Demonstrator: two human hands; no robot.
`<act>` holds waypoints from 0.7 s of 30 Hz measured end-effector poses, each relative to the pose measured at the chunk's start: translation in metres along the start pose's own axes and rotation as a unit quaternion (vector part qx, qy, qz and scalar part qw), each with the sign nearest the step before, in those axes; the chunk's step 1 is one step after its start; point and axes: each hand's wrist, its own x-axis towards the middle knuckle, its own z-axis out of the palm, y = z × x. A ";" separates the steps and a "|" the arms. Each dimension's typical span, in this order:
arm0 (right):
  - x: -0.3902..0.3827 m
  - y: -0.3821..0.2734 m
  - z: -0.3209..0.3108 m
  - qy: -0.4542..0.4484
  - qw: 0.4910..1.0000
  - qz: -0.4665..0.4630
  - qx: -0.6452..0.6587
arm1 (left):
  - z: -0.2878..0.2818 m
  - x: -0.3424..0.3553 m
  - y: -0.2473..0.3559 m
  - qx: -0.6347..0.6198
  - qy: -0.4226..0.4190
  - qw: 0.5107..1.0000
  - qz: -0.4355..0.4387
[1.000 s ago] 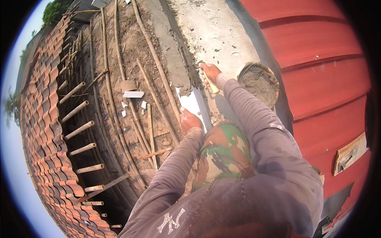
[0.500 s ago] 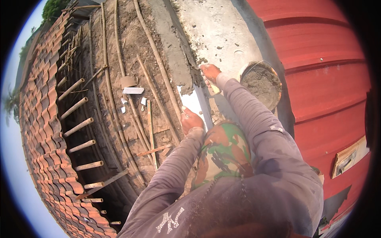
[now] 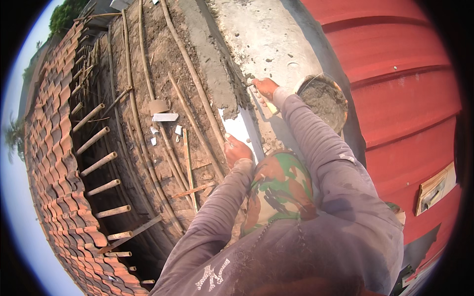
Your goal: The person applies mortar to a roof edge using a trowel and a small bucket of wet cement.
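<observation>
We seem to be smoothing wet grey mortar (image 3: 217, 91) along a white block wall (image 3: 242, 129): right hand (image 3: 265, 88) gripping a pale yellow-handled tool (image 3: 271, 107) by its right edge, left hand (image 3: 237, 150) at its left, grip unclear; even pressure seems called for.

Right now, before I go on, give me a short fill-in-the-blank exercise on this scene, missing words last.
1. The pale handle sticks out of the ____ hand.
2. The block at the left hand has a bare top coloured ____.
3. The tiled roof lies toward the picture's ____ edge.
4. The bucket stands between the right hand and a metal roof coloured ____.
Missing words: right; white; left; red.
</observation>
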 end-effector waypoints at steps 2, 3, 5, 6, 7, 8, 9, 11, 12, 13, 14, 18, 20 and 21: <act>0.000 -0.006 0.001 0.018 0.999 -0.008 -0.039 | 0.000 -0.003 0.001 0.003 -0.007 1.000 -0.003; -0.004 -0.008 0.002 0.012 0.999 0.004 -0.045 | -0.001 -0.003 0.002 0.003 -0.009 1.000 -0.007; -0.012 -0.012 0.004 0.000 0.998 0.028 -0.057 | -0.001 0.000 -0.001 0.000 0.001 1.000 -0.005; -0.010 -0.009 0.002 -0.013 0.998 0.026 -0.061 | 0.000 -0.002 -0.002 -0.001 0.002 1.000 -0.004; -0.007 -0.006 -0.001 -0.025 0.997 0.024 -0.065 | 0.002 -0.001 -0.004 0.000 0.004 1.000 0.005; -0.005 -0.004 -0.003 -0.038 0.997 0.022 -0.070 | 0.005 0.001 -0.007 0.000 0.007 1.000 0.014; -0.002 -0.002 -0.004 -0.047 0.998 0.011 -0.051 | 0.004 0.001 -0.004 0.001 0.012 1.000 0.024; 0.003 0.001 -0.006 -0.063 0.998 -0.009 -0.013 | 0.001 -0.001 0.000 0.005 0.003 1.000 0.013; 0.008 0.005 -0.006 -0.055 0.998 -0.007 0.016 | -0.001 -0.004 0.002 0.008 -0.003 1.000 0.005; 0.012 0.009 -0.005 -0.046 0.998 -0.006 0.045 | 0.000 -0.004 0.002 0.005 0.002 1.000 0.008; 0.016 0.013 -0.004 -0.037 0.997 -0.004 0.074 | 0.000 -0.004 0.002 0.001 0.007 1.000 0.010; 0.030 0.031 0.009 -0.037 0.991 0.077 0.107 | 0.003 0.002 -0.003 -0.007 0.012 1.000 0.016; 0.044 0.039 0.013 -0.042 0.984 0.100 0.139 | 0.000 -0.003 0.002 -0.004 0.007 1.000 0.008; 0.049 0.036 0.016 -0.045 0.986 0.094 0.131 | -0.002 -0.005 0.005 -0.003 0.006 1.000 0.004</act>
